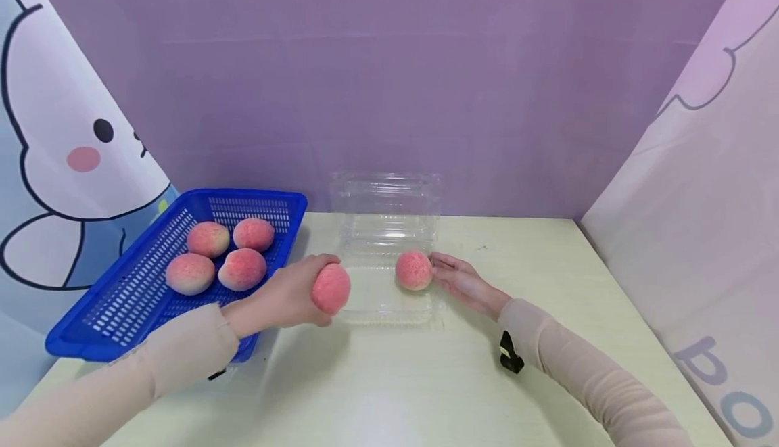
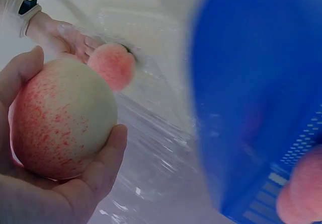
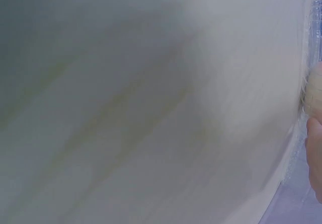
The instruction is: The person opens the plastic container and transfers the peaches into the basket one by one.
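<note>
My left hand point(image 1: 298, 291) grips a pink peach point(image 1: 331, 289), fingers and thumb curled round its sides. The left wrist view shows this peach point(image 2: 63, 118) with a pale, red-speckled side. It is held between the blue basket and a clear plastic clamshell box point(image 1: 377, 301), whose lid point(image 1: 389, 210) stands raised at the back. A second peach point(image 1: 414, 270) sits in the box toward its right side. At its right edge are the fingertips of my right hand point(image 1: 465, 285), with the fingers extended and the palm visible in the left wrist view.
At the left, a blue plastic basket point(image 1: 79, 347) holds several peaches point(image 1: 191, 274). A purple backdrop point(image 1: 389, 75) rises behind the pale table point(image 1: 389, 393). Printed panels flank both sides, the right one point(image 1: 700, 230) close along the table's edge.
</note>
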`<state>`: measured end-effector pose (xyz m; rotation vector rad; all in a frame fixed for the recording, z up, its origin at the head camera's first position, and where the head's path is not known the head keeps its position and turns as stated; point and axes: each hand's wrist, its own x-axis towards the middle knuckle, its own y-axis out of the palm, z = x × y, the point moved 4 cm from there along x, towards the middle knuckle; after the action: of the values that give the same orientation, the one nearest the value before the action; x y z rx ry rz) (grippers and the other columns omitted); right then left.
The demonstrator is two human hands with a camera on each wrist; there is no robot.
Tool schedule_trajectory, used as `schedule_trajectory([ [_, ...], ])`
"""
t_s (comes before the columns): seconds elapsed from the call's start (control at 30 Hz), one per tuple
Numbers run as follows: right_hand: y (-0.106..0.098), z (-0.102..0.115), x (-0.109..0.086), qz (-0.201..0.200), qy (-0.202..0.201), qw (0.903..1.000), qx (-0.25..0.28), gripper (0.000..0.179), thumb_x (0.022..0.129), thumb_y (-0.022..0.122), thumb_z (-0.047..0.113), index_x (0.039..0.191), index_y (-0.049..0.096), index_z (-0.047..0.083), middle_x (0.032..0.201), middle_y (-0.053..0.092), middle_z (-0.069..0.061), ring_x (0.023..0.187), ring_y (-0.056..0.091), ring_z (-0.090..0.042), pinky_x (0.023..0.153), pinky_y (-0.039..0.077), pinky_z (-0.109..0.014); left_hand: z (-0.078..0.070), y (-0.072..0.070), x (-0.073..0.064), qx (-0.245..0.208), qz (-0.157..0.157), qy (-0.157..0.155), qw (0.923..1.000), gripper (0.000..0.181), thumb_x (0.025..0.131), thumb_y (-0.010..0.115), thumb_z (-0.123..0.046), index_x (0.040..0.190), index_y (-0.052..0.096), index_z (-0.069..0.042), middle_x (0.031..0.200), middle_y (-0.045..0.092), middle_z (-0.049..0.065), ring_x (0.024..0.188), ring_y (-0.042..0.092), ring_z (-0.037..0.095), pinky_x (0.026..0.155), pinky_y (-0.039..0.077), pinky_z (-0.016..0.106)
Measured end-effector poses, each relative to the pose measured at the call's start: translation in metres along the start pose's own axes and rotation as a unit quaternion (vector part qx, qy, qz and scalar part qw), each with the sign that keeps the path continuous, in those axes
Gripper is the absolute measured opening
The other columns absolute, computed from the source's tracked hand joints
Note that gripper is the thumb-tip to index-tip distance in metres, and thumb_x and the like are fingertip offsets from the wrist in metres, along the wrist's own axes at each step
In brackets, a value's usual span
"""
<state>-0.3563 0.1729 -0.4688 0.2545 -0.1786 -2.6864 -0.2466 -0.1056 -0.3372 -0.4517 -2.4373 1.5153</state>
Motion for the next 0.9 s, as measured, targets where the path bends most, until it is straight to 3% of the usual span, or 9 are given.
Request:
schedule_trajectory([
  [0.17,0.0,0.0,0.0,0.001,-0.001,1.0,-0.005,0.061,0.094,0.045,0.007,0.145,0.012,-0.001,0.152,0.013,-0.017,0.139,0.018,-0.029,0.111,0.025,-0.036,0.017,-0.013,-0.019,-0.004,-0.021,-0.013,0.9997,0.087,0.058,0.083,-0.02,0.133,0.04,-0.007,0.118,0.057,0.008,0.101,0.056,0.024,0.084,0.049,0.047],
  [0.4,0.0,0.0,0.0,0.003,-0.001,1.0,-0.003,0.062,0.094,0.045,0.007,0.145,0.011,-0.001,0.152,0.012,-0.017,0.139,0.017,-0.029,0.111,0.025,-0.036,0.044,-0.042,-0.035,-0.002,-0.064,-0.026,0.9976,0.07,0.061,0.081,-0.022,0.121,0.046,-0.012,0.099,0.06,0.005,0.086,0.058,0.02,0.071,0.053,0.04],
  [0.63,0.0,-0.001,0.0,0.003,0.001,0.9999,0.011,0.062,0.094,0.045,0.005,0.145,0.011,-0.001,0.152,0.011,-0.017,0.139,0.017,-0.029,0.111,0.025,-0.036,0.091,-0.065,-0.05,0.005,-0.066,-0.082,0.9944,0.089,0.063,0.081,-0.037,0.132,0.033,-0.006,0.113,0.055,0.02,0.096,0.057,0.035,0.068,0.052,0.049],
  [0.8,0.0,0.0,0.0,0.005,0.003,0.9999,0.013,0.061,0.095,0.044,0.005,0.145,0.01,-0.001,0.152,0.011,-0.017,0.14,0.016,-0.029,0.111,0.024,-0.037,0.124,-0.07,-0.055,-0.007,-0.054,-0.087,0.9947,0.092,0.065,0.08,-0.037,0.134,0.029,-0.002,0.12,0.051,0.025,0.101,0.055,0.039,0.072,0.051,0.052],
  [0.9,0.0,0.0,0.001,0.004,0.006,0.9999,0.01,0.061,0.095,0.044,0.006,0.145,0.011,0.0,0.153,0.011,-0.016,0.14,0.016,-0.029,0.112,0.023,-0.037,0.144,-0.071,-0.058,-0.014,-0.043,-0.106,0.9933,0.095,0.069,0.077,-0.037,0.139,0.024,-0.002,0.125,0.048,0.025,0.103,0.054,0.04,0.073,0.05,0.054],
])
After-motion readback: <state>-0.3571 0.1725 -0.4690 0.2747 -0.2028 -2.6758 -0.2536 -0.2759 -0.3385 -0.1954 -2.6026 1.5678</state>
